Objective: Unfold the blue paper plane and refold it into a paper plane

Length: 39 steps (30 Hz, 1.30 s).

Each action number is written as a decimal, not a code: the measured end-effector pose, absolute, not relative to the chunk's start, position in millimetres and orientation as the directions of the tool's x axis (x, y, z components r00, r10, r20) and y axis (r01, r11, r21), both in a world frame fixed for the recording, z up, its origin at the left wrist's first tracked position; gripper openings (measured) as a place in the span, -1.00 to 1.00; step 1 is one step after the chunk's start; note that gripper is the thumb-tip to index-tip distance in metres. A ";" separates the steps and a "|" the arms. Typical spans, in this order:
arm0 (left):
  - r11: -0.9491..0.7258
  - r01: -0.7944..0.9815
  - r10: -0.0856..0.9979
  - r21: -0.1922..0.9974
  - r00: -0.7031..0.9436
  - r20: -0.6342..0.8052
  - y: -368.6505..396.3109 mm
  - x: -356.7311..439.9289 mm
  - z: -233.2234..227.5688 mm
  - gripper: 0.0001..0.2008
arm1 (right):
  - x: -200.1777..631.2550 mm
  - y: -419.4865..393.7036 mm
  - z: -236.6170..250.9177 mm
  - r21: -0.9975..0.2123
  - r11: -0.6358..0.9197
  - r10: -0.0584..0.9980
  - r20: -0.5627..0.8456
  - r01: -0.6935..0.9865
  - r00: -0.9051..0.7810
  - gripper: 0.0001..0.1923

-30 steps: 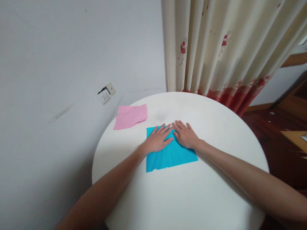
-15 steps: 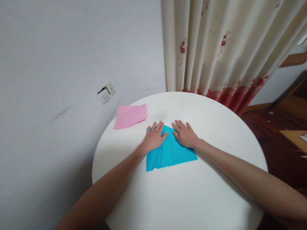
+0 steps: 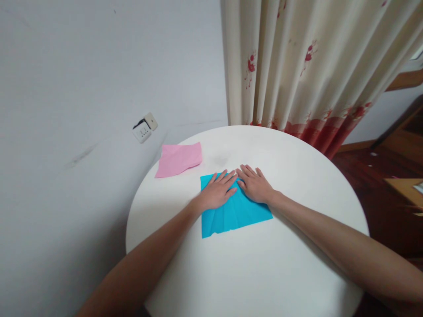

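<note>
A pale wall [image 3: 82, 53] fills the far side from 9 to 12 o'clock of the blue sheet in my head view, the centre of my dial. A cream curtain [image 3: 297, 66] with red blossoms and a red hem hangs at 1 o'clock, behind the round white table [image 3: 280, 264]. Dark reddish floor [image 3: 357, 176] shows at 3 o'clock, with a light wooden surface [image 3: 401, 187] cut by the frame edge.

Two bare forearms frame the near side: the left forearm [image 3: 148, 251] crosses the table from 7 o'clock, the right forearm [image 3: 330, 233] from 4 o'clock. Between them lies the blue sheet [image 3: 238, 211], flat on the table and lightly creased, its near edge nicked. Paper or cloth, I cannot tell. A pink sheet [image 3: 179, 159] lies apart from it at 10 o'clock, near the table's rim.

The left hand [image 3: 218, 193] rests palm down on the blue, fingers fanned, thumb out. The right hand [image 3: 255, 185] lies flat over its 1 o'clock corner, fingers slightly parted, blocking my view there. Their fingertips nearly meet; contact, I cannot tell. A white wall socket [image 3: 142, 132] sits at 10 o'clock, beyond the pink.
</note>
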<state>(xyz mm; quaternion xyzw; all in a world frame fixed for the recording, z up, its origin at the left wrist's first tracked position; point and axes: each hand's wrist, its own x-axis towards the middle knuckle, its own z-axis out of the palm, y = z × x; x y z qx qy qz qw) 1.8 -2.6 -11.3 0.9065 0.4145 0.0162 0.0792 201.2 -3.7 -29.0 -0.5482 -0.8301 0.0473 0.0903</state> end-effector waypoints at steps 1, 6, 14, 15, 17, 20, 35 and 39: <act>-0.644 0.750 0.754 0.150 0.656 -0.042 -1.9 0.5 -12.1 -0.41 | 201.9 -3.3 -28.7 -0.182 0.386 0.922 0.097 0.905 -0.374 -0.39; -0.654 0.742 0.744 0.148 0.666 -0.048 2.5 -3.0 -13.6 -0.46 | 218.7 5.6 -22.1 -0.236 0.250 0.968 0.029 0.939 -0.250 -0.34; -0.655 0.739 0.743 0.160 0.668 -0.045 1.7 -2.2 -12.5 -0.47 | 237.9 25.3 -26.2 -0.322 0.166 0.985 0.088 0.932 -0.146 -0.33; -0.654 0.739 0.743 0.159 0.668 -0.045 1.7 -2.2 -12.7 -0.46 | 235.3 25.2 -27.2 -0.344 0.176 0.983 0.106 0.922 -0.148 -0.35; -0.654 0.740 0.744 0.156 0.667 -0.044 2.0 -2.3 -13.5 -0.46 | 228.7 22.6 -28.1 -0.366 0.234 0.971 0.128 0.901 -0.201 -0.36; -0.649 0.747 0.750 0.148 0.660 -0.042 2.4 -2.5 -14.8 -0.45 | 219.9 14.4 -26.5 -0.338 0.359 0.933 0.130 0.870 -0.335 -0.37; -0.650 0.747 0.750 0.140 0.660 -0.042 2.1 -3.1 -15.2 -0.44 | 215.8 5.0 -20.9 -0.241 0.479 0.875 0.054 0.844 -0.481 -0.39; -0.652 0.746 0.748 0.139 0.662 -0.042 2.6 -3.3 -16.0 -0.43 | 215.8 4.4 -19.9 -0.235 0.478 0.875 0.049 0.846 -0.481 -0.39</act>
